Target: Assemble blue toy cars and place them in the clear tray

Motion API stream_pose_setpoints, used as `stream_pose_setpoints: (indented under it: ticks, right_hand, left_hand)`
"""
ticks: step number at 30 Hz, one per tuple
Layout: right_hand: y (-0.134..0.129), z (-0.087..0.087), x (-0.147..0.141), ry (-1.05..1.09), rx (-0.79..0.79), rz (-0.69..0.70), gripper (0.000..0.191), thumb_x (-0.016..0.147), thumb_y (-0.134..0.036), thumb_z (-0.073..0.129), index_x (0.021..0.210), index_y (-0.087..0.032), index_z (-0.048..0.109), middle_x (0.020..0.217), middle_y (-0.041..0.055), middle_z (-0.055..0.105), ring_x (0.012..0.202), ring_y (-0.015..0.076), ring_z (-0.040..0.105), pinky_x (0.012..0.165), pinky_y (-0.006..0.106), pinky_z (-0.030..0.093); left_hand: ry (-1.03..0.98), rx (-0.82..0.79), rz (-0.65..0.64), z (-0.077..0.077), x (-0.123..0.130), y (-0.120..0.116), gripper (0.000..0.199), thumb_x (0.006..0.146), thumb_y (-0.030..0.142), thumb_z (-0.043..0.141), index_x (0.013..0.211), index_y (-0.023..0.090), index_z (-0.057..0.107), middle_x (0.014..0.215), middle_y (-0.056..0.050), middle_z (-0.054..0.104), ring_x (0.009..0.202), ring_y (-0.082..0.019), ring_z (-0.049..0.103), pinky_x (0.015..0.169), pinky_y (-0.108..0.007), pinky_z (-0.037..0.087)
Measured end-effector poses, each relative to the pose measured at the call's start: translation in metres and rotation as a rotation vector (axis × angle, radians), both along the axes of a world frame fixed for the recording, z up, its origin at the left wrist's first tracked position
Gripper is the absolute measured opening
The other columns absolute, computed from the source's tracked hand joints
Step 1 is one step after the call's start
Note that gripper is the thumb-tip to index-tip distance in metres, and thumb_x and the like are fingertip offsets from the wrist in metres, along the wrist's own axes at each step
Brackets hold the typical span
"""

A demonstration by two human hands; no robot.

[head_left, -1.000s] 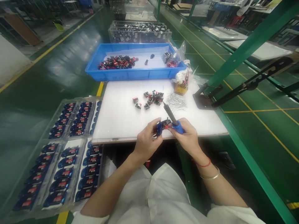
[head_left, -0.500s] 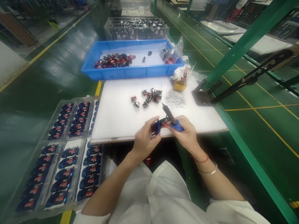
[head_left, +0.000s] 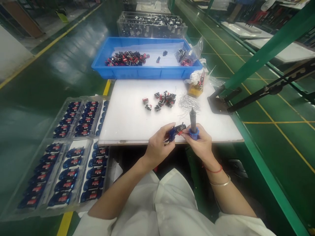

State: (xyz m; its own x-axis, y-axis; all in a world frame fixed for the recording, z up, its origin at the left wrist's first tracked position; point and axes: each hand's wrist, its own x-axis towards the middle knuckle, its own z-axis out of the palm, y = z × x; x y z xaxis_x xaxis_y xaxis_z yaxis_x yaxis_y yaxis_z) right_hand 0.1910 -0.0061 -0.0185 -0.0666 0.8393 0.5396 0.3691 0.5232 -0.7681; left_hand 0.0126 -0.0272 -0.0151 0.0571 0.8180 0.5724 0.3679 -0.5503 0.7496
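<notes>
My left hand (head_left: 160, 143) grips a dark blue part (head_left: 172, 133) above the front edge of the white board. A black and red piece (head_left: 181, 128) sits at the part's right end. My right hand (head_left: 200, 141) is wrapped round a soldering iron (head_left: 193, 123) with a blue collar, its tip pointing up and away from me. The fingertips of that hand also reach the black and red piece. Beyond my hands, several small black and red components (head_left: 165, 100) lie on the board beside a heap of thin wires (head_left: 189, 103).
A blue bin (head_left: 142, 72) of components stands behind the white board (head_left: 128, 121). Clear trays (head_left: 62, 147) of blue parts are at the left. A yellow holder (head_left: 195, 90) stands near the black bracket (head_left: 219, 104) and green post (head_left: 261, 54) at the right.
The soldering iron has swung from leaning left to nearly upright, and its tip is farther from the held part. The whole view has shifted slightly.
</notes>
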Motion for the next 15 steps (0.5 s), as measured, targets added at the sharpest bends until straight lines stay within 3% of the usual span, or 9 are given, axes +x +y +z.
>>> stream_pose_setpoints:
  ticks: [9, 15]
  right_hand:
    - [-0.0026, -0.0014, 0.0006, 0.008, -0.071, -0.067, 0.018, 0.086, -0.043, 0.074, 0.085, -0.025, 0.07, 0.083, 0.0029, 0.067, 0.075, 0.0216, 0.066, 0.07, 0.038, 0.059]
    - [-0.0028, -0.0023, 0.0017, -0.007, -0.032, -0.053, 0.012, 0.087, -0.039, 0.073, 0.087, -0.026, 0.072, 0.084, 0.0023, 0.067, 0.075, 0.0209, 0.066, 0.069, 0.036, 0.058]
  left_hand:
    - [0.062, 0.046, -0.009, -0.0031, 0.0017, -0.002, 0.047, 0.084, 0.008, 0.056, 0.128, 0.022, 0.055, 0.114, -0.005, 0.073, 0.095, -0.016, 0.074, 0.085, -0.025, 0.063]
    - [0.059, 0.123, -0.03, 0.0, 0.0001, -0.0017, 0.049, 0.083, 0.003, 0.055, 0.129, 0.022, 0.054, 0.114, -0.005, 0.073, 0.097, -0.016, 0.073, 0.083, -0.023, 0.063]
